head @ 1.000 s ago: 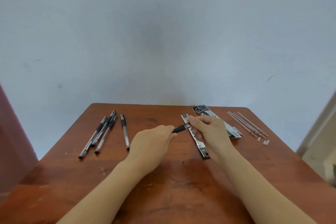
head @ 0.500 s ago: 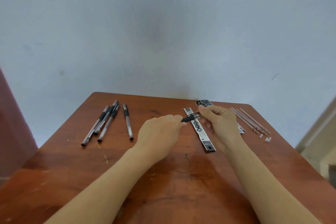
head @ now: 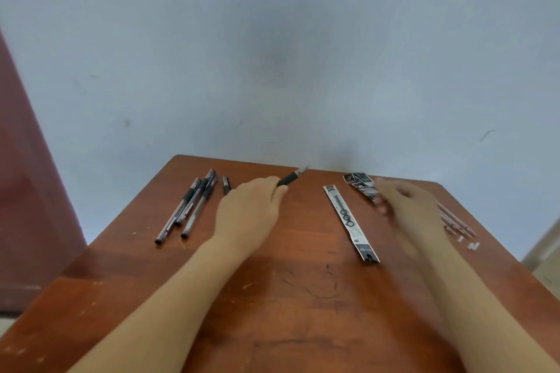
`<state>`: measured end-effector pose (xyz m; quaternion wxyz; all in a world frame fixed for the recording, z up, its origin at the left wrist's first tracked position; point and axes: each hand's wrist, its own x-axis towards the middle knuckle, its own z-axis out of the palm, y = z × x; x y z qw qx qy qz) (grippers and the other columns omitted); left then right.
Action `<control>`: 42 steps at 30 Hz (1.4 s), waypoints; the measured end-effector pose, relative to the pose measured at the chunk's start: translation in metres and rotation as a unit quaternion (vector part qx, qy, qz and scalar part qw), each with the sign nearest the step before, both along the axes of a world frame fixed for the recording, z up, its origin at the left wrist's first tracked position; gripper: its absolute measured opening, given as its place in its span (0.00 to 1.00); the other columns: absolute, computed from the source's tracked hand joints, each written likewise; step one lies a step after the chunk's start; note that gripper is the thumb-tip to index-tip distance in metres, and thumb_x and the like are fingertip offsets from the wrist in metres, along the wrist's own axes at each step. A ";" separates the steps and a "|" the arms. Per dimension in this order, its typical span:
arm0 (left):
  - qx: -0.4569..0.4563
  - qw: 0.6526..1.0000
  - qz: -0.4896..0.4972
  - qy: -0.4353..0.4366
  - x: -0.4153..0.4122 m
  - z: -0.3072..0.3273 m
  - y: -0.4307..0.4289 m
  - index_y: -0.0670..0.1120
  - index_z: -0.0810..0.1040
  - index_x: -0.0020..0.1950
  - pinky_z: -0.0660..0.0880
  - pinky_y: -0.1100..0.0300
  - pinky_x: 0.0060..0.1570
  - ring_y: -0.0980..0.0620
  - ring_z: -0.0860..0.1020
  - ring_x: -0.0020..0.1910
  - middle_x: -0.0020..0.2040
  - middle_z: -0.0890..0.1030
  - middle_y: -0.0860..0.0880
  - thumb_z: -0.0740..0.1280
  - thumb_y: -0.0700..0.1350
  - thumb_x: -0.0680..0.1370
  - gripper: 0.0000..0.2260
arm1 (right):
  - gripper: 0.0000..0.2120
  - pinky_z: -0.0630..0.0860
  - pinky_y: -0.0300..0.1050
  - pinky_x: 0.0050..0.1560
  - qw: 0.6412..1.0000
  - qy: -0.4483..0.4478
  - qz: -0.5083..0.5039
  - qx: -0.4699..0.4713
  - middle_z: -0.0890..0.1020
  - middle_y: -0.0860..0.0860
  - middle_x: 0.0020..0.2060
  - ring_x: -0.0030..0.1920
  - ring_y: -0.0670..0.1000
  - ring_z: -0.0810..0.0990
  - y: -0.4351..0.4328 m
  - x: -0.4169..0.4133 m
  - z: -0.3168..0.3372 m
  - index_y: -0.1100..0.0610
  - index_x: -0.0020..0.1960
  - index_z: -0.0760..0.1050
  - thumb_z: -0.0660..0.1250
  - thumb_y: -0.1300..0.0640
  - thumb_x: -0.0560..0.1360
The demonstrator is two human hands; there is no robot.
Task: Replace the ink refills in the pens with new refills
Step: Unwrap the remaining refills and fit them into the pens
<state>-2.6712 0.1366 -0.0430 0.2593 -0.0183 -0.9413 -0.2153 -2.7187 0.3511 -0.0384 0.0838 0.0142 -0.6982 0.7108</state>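
Observation:
My left hand (head: 250, 210) grips a pen (head: 291, 177) by its barrel; the black grip and metal tip stick out up and to the right. My right hand (head: 406, 207) is blurred with motion, apart from the pen, over the right side of the table near the refill wrappers (head: 360, 185). Whether it holds anything cannot be told. A long flat refill packet (head: 350, 222) lies between the hands. Several pens (head: 189, 206) lie in a bundle at the left. Clear refills (head: 456, 222) lie at the right, partly behind my right hand.
The brown wooden table (head: 288, 297) stands against a pale blue wall. One more pen (head: 226, 184) lies partly hidden behind my left hand. Small white caps (head: 471, 245) lie near the table's right edge. A dark red surface stands at the far left.
My hands have separated: the right hand let go of the pen tip and swept right toward the refills. The left hand moved left with the pen. The camera tilted upward.

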 end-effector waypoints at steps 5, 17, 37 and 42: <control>0.051 0.998 -0.041 0.004 -0.004 -0.011 -0.007 0.44 0.63 0.70 0.68 0.63 0.46 0.54 0.70 0.46 0.48 0.72 0.50 0.53 0.46 0.80 0.18 | 0.10 0.68 0.29 0.33 0.962 0.078 0.076 0.249 0.78 0.43 0.29 0.28 0.37 0.74 -0.032 0.009 -0.018 0.49 0.34 0.76 0.71 0.62 0.69; 0.069 0.995 -0.076 0.015 -0.009 -0.021 -0.004 0.44 0.75 0.60 0.68 0.64 0.48 0.55 0.70 0.46 0.45 0.72 0.52 0.60 0.42 0.78 0.13 | 0.04 0.66 0.30 0.37 0.859 0.127 0.145 0.475 0.75 0.43 0.37 0.40 0.43 0.72 -0.043 0.014 -0.025 0.53 0.46 0.79 0.68 0.54 0.72; 0.041 0.990 -0.130 0.037 -0.005 -0.020 0.005 0.47 0.79 0.57 0.67 0.64 0.47 0.55 0.70 0.47 0.44 0.75 0.51 0.65 0.41 0.75 0.11 | 0.23 0.61 0.33 0.17 0.987 -0.021 0.100 0.123 0.73 0.50 0.18 0.17 0.46 0.66 -0.043 0.023 -0.014 0.59 0.30 0.75 0.58 0.46 0.76; 0.039 0.987 -0.143 0.054 -0.003 -0.020 0.006 0.45 0.80 0.54 0.65 0.68 0.42 0.52 0.72 0.45 0.42 0.77 0.49 0.66 0.39 0.74 0.10 | 0.22 0.60 0.33 0.18 0.984 -0.024 0.117 0.129 0.71 0.50 0.18 0.16 0.46 0.64 -0.044 0.026 -0.013 0.58 0.28 0.73 0.59 0.48 0.76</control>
